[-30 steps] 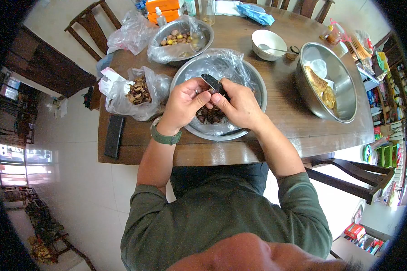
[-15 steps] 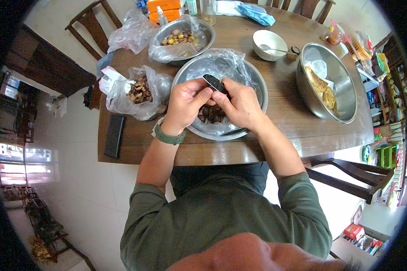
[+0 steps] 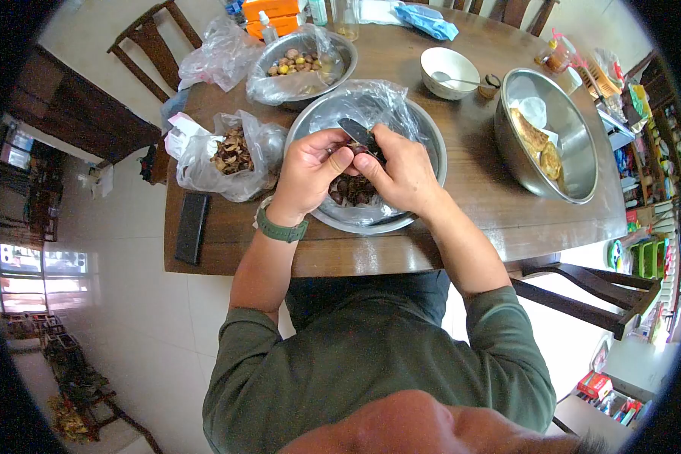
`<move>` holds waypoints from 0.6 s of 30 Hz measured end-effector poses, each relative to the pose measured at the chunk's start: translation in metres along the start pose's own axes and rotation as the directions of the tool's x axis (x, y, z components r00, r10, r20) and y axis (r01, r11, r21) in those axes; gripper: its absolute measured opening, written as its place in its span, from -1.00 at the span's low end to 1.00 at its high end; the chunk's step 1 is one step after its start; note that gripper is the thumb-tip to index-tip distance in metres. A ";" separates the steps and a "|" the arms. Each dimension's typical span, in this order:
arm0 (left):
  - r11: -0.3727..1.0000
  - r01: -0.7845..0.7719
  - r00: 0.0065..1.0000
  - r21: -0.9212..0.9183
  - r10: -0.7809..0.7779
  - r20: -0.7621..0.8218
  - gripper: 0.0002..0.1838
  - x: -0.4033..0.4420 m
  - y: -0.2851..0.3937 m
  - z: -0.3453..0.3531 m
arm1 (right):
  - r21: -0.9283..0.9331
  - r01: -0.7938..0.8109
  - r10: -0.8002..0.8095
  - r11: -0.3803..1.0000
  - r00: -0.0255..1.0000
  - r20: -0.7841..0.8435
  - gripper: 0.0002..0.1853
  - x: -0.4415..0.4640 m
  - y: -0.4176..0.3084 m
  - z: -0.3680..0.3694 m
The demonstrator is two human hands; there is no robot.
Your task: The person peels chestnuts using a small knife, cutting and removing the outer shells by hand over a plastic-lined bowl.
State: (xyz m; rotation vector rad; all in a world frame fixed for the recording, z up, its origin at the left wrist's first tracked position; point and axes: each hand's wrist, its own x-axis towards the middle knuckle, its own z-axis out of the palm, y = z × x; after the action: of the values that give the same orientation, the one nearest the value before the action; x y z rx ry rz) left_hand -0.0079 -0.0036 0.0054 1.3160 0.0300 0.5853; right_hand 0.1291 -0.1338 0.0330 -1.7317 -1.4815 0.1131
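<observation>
Over a metal basin (image 3: pixel 440 155) lined with clear plastic, both my hands meet close together. My right hand (image 3: pixel 402 172) is closed around a small knife with a black blade (image 3: pixel 353 131), which points up and to the left. Pinched in the fingers of my left hand (image 3: pixel 316 172) is a dark brown chestnut (image 3: pixel 359 147), mostly covered by fingers and close to the blade. More dark brown chestnuts (image 3: pixel 349 191) lie in the basin below.
Left of the basin, a plastic bag (image 3: pixel 261 170) holds brown shells (image 3: pixel 233 153). Behind it, a lined bowl (image 3: pixel 349 59) contains pale and brown chestnuts (image 3: pixel 299 62). A phone (image 3: pixel 192 228), a white bowl (image 3: pixel 448 89) with a spoon and a large steel bowl (image 3: pixel 583 170) are on the table.
The knife blade has turned in my right hand, so its dark flat face shows instead of a bright edge. Both hands stay in nearly the same place.
</observation>
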 end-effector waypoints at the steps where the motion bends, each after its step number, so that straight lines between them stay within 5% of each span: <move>1: 1.000 0.011 1.000 0.013 -0.011 -0.015 -0.75 0.000 0.002 0.002 | -0.009 -0.009 0.009 1.000 1.000 0.003 -0.58 0.000 -0.003 -0.001; 18: 0.996 0.006 0.996 0.086 0.002 -0.094 -0.77 -0.001 0.007 0.009 | -0.086 -0.026 0.026 0.996 1.000 0.005 -0.58 0.000 -0.002 0.003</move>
State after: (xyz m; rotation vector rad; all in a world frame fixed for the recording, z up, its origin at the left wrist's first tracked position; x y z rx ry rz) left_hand -0.0090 -0.0111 0.0140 1.3706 0.1355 0.6501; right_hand 0.1256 -0.1319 0.0323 -1.8209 -1.4873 0.0691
